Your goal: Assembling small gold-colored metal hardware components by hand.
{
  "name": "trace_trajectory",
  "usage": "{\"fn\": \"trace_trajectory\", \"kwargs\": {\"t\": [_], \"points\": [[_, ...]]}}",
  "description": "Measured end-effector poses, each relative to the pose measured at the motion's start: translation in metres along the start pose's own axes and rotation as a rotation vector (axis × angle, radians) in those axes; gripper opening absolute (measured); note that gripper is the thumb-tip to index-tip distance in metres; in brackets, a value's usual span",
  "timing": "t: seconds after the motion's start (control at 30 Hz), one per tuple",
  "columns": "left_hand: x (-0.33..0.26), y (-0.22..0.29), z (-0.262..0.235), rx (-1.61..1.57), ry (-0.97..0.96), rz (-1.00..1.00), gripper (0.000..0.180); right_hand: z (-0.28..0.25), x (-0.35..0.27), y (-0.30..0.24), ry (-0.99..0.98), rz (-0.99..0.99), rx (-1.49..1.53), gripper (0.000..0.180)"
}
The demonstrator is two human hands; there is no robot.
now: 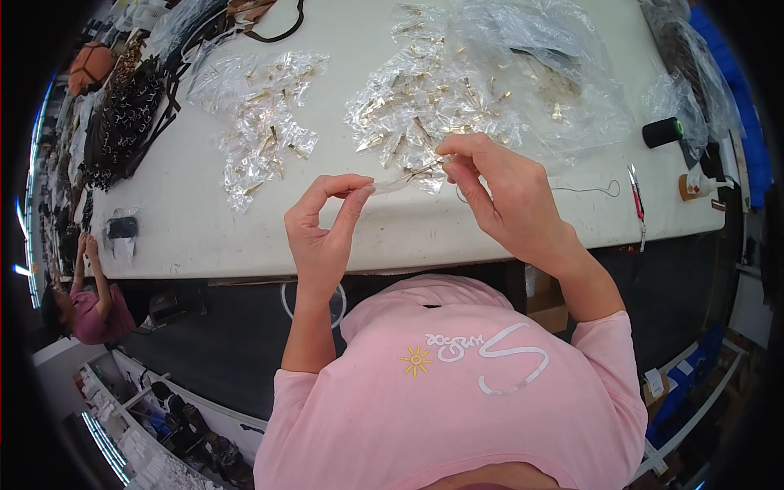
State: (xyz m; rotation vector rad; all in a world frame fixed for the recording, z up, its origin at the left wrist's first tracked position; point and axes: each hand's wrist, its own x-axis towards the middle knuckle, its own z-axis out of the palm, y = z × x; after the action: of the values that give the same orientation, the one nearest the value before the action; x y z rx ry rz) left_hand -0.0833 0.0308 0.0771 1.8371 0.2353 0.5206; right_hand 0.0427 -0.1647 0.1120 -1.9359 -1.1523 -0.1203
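Left grip (320, 222) is pinched closed on a bag (390, 185); right grip (511, 193) likewise on a piece (423, 171), between the two. If the slim piece rolls in that pinch, it could drop to the desk (204, 238) below.

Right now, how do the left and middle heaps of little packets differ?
The left heap is smaller; the middle heap spreads wider. The middle heap meets a large clear bag; the left heap lies apart from it. Both show shiny clear packets with gold-toned pieces on the white table.
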Motion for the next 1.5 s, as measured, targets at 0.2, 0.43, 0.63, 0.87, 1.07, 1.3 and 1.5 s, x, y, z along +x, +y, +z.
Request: {"fn": "trace_trajectory", "kwargs": {"t": [0.2,0.43,0.63,0.87,1.07,1.3,1.5], "points": [[0.000,0.008,0.004,0.056,0.026,0.017,0.008,0.001,-0.002,0.008,-0.014,-0.023,-0.054,0.015],[-0.001,0.007,0.006,0.195,0.035,0.091,0.009,-0.003,-0.002,0.011,-0.056,0.031,-0.059,0.014],[0.001,0.008,0.009,0.223,0.038,0.101,0.009,-0.003,-0.004,0.013,-0.066,0.009,-0.108,0.015],[0.002,0.009,0.012,0.246,0.040,0.096,0.009,0.001,-0.005,0.017,-0.050,-0.067,-0.186,0.015],[0.002,0.006,0.024,0.179,-0.016,0.061,0.009,0.008,-0.002,0.013,-0.126,-0.215,-0.310,0.013],[0.008,-0.006,0.033,-0.451,-0.013,-0.265,0.013,0.018,0.002,0.011,-0.091,0.023,0.117,0.019],[0.010,-0.011,0.037,-0.610,0.074,-0.388,0.013,0.036,0.002,0.016,-0.023,-0.078,0.133,0.018]]}}
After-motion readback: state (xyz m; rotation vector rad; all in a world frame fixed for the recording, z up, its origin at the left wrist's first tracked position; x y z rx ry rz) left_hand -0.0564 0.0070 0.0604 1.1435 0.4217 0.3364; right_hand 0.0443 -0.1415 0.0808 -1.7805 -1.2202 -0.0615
